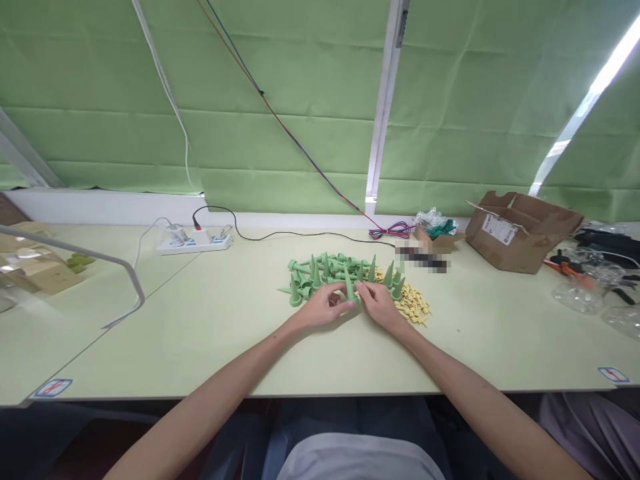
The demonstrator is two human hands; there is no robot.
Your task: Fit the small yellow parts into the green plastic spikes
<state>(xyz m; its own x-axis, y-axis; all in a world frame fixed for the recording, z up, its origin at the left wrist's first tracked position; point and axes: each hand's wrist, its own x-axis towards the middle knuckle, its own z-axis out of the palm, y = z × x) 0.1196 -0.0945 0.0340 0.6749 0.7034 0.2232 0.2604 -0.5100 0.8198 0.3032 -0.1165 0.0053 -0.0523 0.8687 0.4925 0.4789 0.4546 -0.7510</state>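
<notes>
The left hand's grip (327,305) is closed round one green, pointed plastic spike (349,283), held upright over the near edge of the pile. In comes the right hand's grip (376,301), fingers pinched at the spike's base; whether they hold a small piece too, I can't tell. Just beyond, one heap of matching green plastic cones (295,293), several standing point-up, others lying flat, too tangled to count. Beside it on the right, one spread of small yellow pieces (414,305), again too many to count. Further out on the pale green counter (225,347): one open brown cardboard box (517,233) at the right, one white power strip (195,243) at the left.
</notes>
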